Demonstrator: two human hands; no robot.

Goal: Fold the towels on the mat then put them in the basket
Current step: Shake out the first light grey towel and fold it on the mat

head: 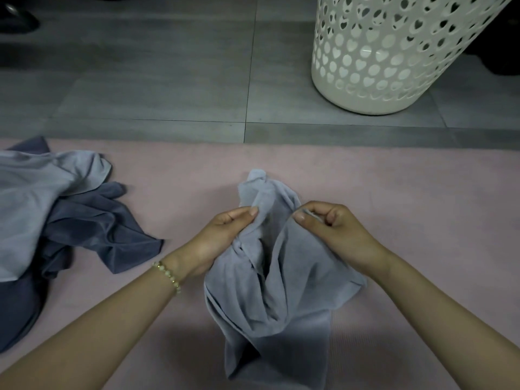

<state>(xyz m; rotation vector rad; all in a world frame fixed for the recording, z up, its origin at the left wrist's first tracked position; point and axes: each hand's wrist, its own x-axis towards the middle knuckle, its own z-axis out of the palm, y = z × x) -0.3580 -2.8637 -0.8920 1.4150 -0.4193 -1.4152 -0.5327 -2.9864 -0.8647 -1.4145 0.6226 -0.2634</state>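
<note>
A crumpled grey-blue towel (281, 280) hangs bunched between my two hands above the pink mat (408, 198), its lower end lying on the mat. My left hand (222, 237) grips a fold on the towel's left side, thumb on top. My right hand (332, 229) pinches an edge of the same towel between thumb and curled fingers. The tall white basket (394, 60) with heart-shaped holes stands on the grey floor beyond the mat, at the upper right.
A heap of loose towels lies on the mat's left side: a light grey one (36, 198) over dark blue ones (104, 232). Grey floor tiles (168, 80) run behind the mat. Dark shoes (17, 21) show at the top left corner.
</note>
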